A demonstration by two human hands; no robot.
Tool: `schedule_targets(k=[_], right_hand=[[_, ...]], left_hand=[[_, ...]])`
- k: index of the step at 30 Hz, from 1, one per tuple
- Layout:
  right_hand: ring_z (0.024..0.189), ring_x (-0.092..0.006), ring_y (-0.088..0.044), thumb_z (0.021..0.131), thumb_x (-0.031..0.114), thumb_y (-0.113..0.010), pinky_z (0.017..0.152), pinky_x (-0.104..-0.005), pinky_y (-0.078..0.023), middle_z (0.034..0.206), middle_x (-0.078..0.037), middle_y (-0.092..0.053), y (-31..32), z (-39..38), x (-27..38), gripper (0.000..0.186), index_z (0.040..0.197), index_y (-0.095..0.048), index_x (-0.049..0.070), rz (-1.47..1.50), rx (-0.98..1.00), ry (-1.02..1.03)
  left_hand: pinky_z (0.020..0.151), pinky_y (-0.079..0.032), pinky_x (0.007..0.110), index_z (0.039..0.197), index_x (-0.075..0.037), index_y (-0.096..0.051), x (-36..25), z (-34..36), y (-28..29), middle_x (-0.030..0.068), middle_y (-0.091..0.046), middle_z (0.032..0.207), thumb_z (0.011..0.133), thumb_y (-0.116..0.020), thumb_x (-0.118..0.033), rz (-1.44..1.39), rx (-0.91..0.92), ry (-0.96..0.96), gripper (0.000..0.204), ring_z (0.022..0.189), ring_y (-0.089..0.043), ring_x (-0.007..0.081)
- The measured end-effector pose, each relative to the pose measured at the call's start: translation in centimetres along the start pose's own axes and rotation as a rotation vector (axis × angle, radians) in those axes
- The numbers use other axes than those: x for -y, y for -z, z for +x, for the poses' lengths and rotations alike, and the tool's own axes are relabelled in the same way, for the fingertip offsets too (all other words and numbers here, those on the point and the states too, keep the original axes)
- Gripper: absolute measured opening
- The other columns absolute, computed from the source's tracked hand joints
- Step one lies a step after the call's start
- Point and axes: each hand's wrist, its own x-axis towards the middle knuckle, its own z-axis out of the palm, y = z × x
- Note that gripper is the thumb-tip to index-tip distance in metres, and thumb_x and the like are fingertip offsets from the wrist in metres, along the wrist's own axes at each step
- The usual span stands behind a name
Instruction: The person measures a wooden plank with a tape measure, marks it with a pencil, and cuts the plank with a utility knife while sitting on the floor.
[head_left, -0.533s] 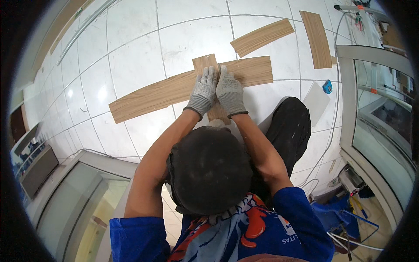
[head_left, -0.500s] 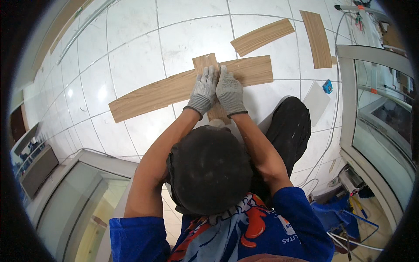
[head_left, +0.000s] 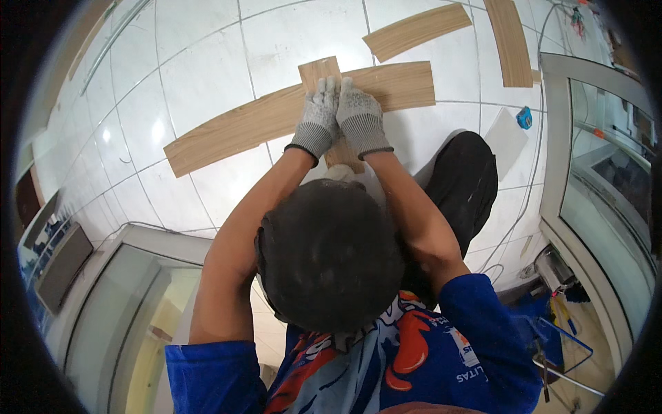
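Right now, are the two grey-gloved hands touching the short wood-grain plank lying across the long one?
Touching. The head view shows the left hand and right hand pressed flat on the short plank.

A short plank (head_left: 324, 103) lies crosswise on a long plank (head_left: 276, 117) on the tiled floor (head_left: 200, 69), and the left hand (head_left: 316, 121) and right hand (head_left: 358, 117) rest side by side (touching) on that crossing. Behind them lies another plank (head_left: 417, 29), with a fourth plank (head_left: 508, 41) near the floor's right edge, beside a door frame (head_left: 552, 138).
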Motion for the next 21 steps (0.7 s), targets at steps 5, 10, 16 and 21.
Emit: schedule_targets(k=[5,10,16,21], right_hand=[[0.088,-0.0367,-0.077,0.105,0.022,-0.052,0.074,-0.0473,-0.062,0.092,-0.022,-0.075,1.0,-1.2,-0.4,0.022,0.111,-0.055,0.001,0.013,0.047,-0.012],[0.086,-0.0379,-0.077,0.103,0.021,-0.053,0.073,-0.0478,-0.061,0.094,-0.024,-0.076,0.7,-6.5,-0.5,0.046,0.137,-0.053,-0.009,-0.083,0.211,0.013],[0.091,-0.0375,-0.076,0.100,0.021,-0.054,0.080,-0.0506,-0.060,0.107,-0.027,-0.074,-0.5,-8.5,-2.4,0.054,0.144,-0.050,-0.010,-0.045,0.116,0.062],[0.097,-0.0383,-0.075,0.100,0.024,-0.054,0.085,-0.0535,-0.059,0.111,-0.027,-0.073,0.1,-11.0,-4.9,0.057,0.149,-0.045,-0.003,-0.015,0.248,-0.060]], left_hand=[[0.126,-0.024,0.056,0.167,-0.002,-0.016,-0.5,0.2,-0.4,0.0292,-0.022,0.169,0.090,-0.073,-0.048,0.051,-0.066,-0.010,0.106,0.159,-0.021,0.0464],[0.128,-0.024,0.054,0.165,0.004,-0.021,-0.2,0.1,-1.4,0.0274,-0.020,0.171,0.100,-0.062,-0.045,0.116,-0.053,0.066,0.091,0.160,-0.019,0.0436],[0.129,-0.023,0.052,0.165,0.005,-0.019,0.1,0.1,0.4,0.0259,-0.013,0.174,0.099,-0.066,-0.048,0.141,-0.044,0.019,0.097,0.162,-0.016,0.0407],[0.130,-0.023,0.051,0.166,0.005,-0.013,-0.3,-0.6,0.5,0.0254,-0.013,0.174,0.087,-0.083,-0.048,0.129,0.032,0.029,0.118,0.162,-0.016,0.0396]])
